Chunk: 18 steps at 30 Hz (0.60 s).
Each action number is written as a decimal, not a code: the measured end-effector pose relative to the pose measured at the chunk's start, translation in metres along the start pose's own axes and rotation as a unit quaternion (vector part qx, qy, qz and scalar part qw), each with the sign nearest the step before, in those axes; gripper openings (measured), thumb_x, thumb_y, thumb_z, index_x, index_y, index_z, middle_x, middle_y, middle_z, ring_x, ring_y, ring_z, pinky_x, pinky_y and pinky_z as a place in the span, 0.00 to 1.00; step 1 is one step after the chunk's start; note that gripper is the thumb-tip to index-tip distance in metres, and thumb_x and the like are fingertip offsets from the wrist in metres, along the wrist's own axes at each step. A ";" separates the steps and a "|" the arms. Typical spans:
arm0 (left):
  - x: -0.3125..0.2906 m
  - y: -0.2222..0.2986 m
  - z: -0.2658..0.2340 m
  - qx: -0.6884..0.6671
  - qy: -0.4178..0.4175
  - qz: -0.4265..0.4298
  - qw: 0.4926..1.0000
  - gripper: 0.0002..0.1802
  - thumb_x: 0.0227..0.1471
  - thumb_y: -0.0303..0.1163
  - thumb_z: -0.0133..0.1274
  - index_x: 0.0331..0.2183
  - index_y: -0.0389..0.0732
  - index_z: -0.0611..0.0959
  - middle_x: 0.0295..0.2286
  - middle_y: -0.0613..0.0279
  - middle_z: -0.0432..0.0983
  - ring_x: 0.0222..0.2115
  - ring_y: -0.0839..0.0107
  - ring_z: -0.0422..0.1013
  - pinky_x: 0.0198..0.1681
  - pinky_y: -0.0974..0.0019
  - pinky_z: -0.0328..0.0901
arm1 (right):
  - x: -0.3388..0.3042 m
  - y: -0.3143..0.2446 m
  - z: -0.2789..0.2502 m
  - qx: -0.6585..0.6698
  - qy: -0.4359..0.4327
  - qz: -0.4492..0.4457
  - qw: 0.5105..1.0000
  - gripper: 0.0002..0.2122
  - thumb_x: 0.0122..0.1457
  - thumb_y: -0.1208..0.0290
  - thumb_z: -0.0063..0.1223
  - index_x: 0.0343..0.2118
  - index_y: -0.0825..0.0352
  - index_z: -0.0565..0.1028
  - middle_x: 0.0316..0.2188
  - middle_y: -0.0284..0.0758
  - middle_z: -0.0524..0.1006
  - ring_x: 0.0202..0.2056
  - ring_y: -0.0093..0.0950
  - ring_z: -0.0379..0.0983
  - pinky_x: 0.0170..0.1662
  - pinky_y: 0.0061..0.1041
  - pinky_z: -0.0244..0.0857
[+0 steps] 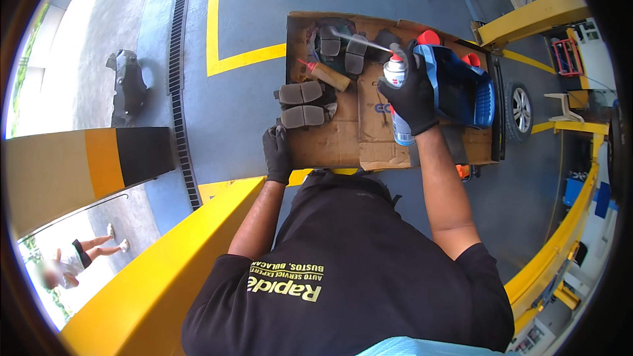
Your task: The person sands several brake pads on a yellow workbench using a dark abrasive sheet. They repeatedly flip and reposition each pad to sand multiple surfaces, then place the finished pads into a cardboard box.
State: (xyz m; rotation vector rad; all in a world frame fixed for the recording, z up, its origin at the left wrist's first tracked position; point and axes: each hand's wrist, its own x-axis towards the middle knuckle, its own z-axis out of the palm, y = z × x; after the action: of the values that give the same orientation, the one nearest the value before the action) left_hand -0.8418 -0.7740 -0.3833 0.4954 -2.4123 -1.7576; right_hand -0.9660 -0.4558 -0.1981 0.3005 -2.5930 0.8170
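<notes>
My right hand (414, 95), in a black glove, is wrapped round a white and blue spray can (395, 72) with a red nozzle. A thin pale streak runs from the nozzle to the far left, over dark brake pads (356, 53) lying apart. My left hand (277, 155), also gloved, is at the near left corner of the cardboard tray (323, 148), fingers drawn together; what they hold, if anything, is hidden. Just beyond its fingertips lie two more grey brake pads (302, 104), side by side. A tan squeeze bottle (330, 76) with a red tip lies between the pad groups.
A blue plastic container (458, 79) fills the tray's right side, with red caps beside it. A wheel (519, 111) stands right of the tray. Yellow lift beams (165, 257) flank me. Farther left are a floor drain (179, 59), a dark car part (128, 86) and another person (79, 260).
</notes>
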 end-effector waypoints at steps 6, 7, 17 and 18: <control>0.002 -0.008 0.000 0.032 0.004 0.024 0.999 0.21 0.72 0.44 0.47 0.41 0.31 0.77 0.39 0.43 0.74 0.42 0.51 0.70 0.48 0.51 0.63 | -0.014 -0.012 -0.007 0.037 -0.070 0.015 0.997 0.35 0.49 0.73 0.71 0.63 0.58 0.69 0.53 0.41 0.75 0.53 0.42 0.75 0.55 0.39 0.73; 0.003 -0.007 0.001 0.031 0.002 0.029 0.999 0.21 0.72 0.44 0.47 0.41 0.31 0.77 0.39 0.43 0.74 0.41 0.51 0.70 0.48 0.51 0.63 | -0.017 -0.007 -0.008 0.020 -0.068 0.012 0.997 0.36 0.49 0.71 0.70 0.63 0.55 0.70 0.52 0.40 0.74 0.51 0.42 0.76 0.52 0.39 0.74; 0.002 -0.008 0.003 0.046 0.014 0.034 0.998 0.20 0.73 0.42 0.43 0.42 0.32 0.77 0.37 0.45 0.75 0.39 0.52 0.71 0.46 0.52 0.63 | -0.020 0.013 -0.019 0.022 -0.004 0.004 1.000 0.35 0.50 0.67 0.72 0.63 0.54 0.70 0.50 0.39 0.74 0.50 0.41 0.77 0.50 0.38 0.76; 0.002 -0.008 0.002 0.045 0.015 0.032 0.998 0.20 0.73 0.42 0.43 0.42 0.32 0.77 0.37 0.45 0.75 0.39 0.52 0.71 0.46 0.52 0.63 | -0.018 0.012 -0.020 0.039 0.001 0.014 0.999 0.35 0.50 0.68 0.72 0.63 0.54 0.70 0.50 0.40 0.74 0.50 0.41 0.77 0.50 0.38 0.76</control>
State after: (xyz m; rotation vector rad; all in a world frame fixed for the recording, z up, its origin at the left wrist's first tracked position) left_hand -0.8428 -0.7745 -0.3915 0.4457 -2.4662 -1.6114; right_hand -0.9475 -0.4330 -0.1973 0.2857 -2.5732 0.9298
